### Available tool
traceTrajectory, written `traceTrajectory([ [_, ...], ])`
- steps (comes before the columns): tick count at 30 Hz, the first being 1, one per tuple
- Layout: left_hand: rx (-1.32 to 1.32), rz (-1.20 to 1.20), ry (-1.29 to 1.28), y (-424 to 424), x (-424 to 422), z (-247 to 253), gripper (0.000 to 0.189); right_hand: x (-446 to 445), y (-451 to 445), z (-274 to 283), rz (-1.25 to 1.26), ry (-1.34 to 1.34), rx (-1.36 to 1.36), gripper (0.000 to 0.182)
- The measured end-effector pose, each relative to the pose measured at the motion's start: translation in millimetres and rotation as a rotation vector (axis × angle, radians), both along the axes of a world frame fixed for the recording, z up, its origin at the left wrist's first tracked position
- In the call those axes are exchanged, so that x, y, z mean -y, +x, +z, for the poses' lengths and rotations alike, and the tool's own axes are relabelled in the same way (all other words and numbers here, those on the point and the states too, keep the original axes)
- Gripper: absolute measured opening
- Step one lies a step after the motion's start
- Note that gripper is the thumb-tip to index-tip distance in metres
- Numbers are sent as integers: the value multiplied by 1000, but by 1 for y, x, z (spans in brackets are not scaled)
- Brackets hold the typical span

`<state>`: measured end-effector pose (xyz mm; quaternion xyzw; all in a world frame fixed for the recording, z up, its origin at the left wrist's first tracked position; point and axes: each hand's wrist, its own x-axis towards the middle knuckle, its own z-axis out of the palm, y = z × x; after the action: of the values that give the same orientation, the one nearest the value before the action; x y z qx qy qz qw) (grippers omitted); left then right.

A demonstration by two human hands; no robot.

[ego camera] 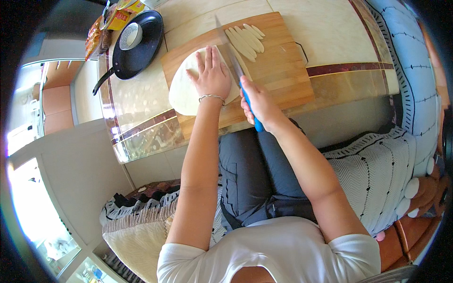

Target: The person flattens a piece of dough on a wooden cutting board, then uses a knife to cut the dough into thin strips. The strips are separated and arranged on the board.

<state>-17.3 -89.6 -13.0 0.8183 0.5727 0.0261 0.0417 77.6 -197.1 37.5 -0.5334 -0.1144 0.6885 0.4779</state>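
Note:
A flat sheet of pale dough [184, 92] lies on the left part of a wooden cutting board [283, 78]. My left hand [212, 76] rests flat on the dough with its fingers spread. In my right hand [258, 104] is the blue handle of a long knife [231, 56], its blade lying along the right edge of the sheet. A narrow strip of dough [244, 67] shows just right of the blade. Several cut dough strips [247, 40] lie side by side farther up the board.
The board lies on a stone-tiled table [339, 32] and reaches its near edge. A black frying pan [152, 46] stands at the left, with a small patterned bowl [131, 36] inside it. Food packages [118, 19] sit behind the pan. A sofa with a woven cover [371, 169] is beneath me.

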Motion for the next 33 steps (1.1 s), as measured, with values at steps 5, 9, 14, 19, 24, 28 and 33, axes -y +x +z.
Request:
traceTrajectory([
  [5,104,-44,15,-8,-4,-7,52,8,14,11,23,31,-26,41],
  [9,174,-70,11,-16,-10,-13,51,20,8,20,49,71,64,42],
  [14,90,-43,12,-12,-7,-8,51,19,-6,16,111,101,93,43],
  [19,31,-29,19,-13,-6,-7,51,16,-13,16,132,68,122,42],
  [24,1,-18,5,-11,-5,-4,51,19,-13,19,165,114,160,43],
  [28,-61,-13,10,-11,-7,-6,50,18,-19,15,182,69,182,42],
  [33,-114,-18,-21,-12,-7,-4,49,14,-21,17,170,142,300,54],
])
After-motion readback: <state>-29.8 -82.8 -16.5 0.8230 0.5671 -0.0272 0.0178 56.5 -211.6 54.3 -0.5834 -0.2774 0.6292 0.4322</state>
